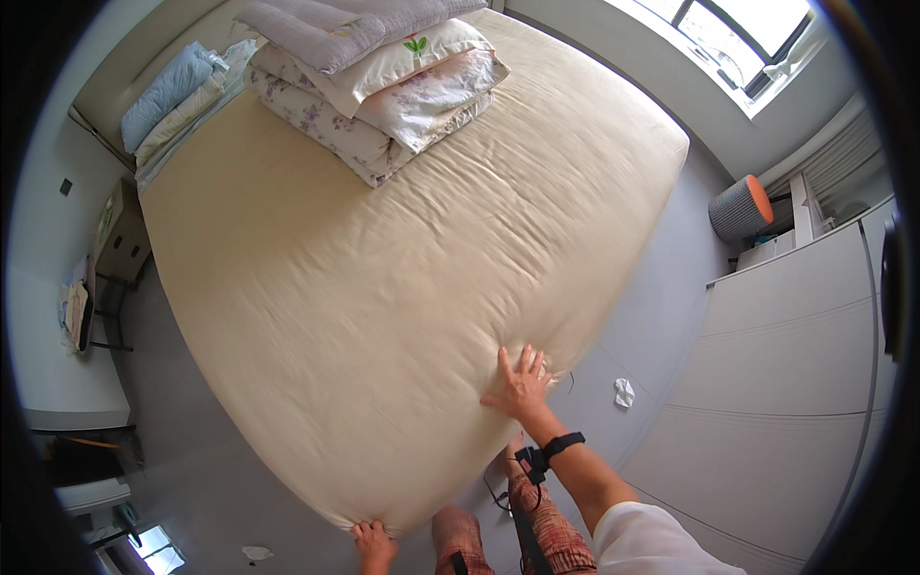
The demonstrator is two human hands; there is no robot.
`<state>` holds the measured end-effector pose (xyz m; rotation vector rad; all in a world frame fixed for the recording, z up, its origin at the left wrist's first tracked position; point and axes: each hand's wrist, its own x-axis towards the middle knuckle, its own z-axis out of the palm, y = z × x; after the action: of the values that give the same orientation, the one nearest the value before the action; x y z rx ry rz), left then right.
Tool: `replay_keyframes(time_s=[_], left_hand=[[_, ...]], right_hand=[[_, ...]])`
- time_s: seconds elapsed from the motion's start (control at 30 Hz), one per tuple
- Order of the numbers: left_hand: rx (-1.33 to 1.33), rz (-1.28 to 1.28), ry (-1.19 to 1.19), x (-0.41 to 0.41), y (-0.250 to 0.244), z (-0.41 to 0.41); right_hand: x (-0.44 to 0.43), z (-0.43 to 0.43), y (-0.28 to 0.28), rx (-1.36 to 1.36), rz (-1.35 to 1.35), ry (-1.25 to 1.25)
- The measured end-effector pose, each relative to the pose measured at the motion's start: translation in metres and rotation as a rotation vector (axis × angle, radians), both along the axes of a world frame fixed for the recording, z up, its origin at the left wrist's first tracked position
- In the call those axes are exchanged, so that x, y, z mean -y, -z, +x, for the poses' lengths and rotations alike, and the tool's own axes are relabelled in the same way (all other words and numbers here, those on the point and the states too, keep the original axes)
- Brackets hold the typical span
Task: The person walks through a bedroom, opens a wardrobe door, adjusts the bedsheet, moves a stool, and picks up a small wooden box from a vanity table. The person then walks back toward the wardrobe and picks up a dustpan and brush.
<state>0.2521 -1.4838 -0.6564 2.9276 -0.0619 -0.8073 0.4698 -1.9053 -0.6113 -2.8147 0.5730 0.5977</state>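
A cream fitted sheet covers the large mattress before me, with creases across its middle. At the sheet's near corner, the fingers of my left hand are curled over the edge, and the fabric puckers under them. My right hand lies palm down near the right edge, fingers spread, with wrinkles fanning out around it. A black strap with a small device is on my right wrist. Farther up the bed is a folded floral quilt, topped by a white pillow and a greyish-lilac pillow.
Light-blue folded bedding lies by the headboard. Crumpled white tissues are on the grey floor. A woven bin with an orange top stands right, beyond a pale cabinet. A bedside cabinet stands left.
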Motion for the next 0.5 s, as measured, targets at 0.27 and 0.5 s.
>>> replay_keyframes(time_s=[0.27,0.5], left_hand=[[-0.254,-0.053,0.027,0.002,-0.042,0.032],[-0.142,-0.204,0.168,0.074,-0.078,0.095]], right_hand=[[-0.083,-0.117,0.001,0.005,0.125,-0.148],[-0.112,-0.152,0.003,0.060,0.179,-0.267]])
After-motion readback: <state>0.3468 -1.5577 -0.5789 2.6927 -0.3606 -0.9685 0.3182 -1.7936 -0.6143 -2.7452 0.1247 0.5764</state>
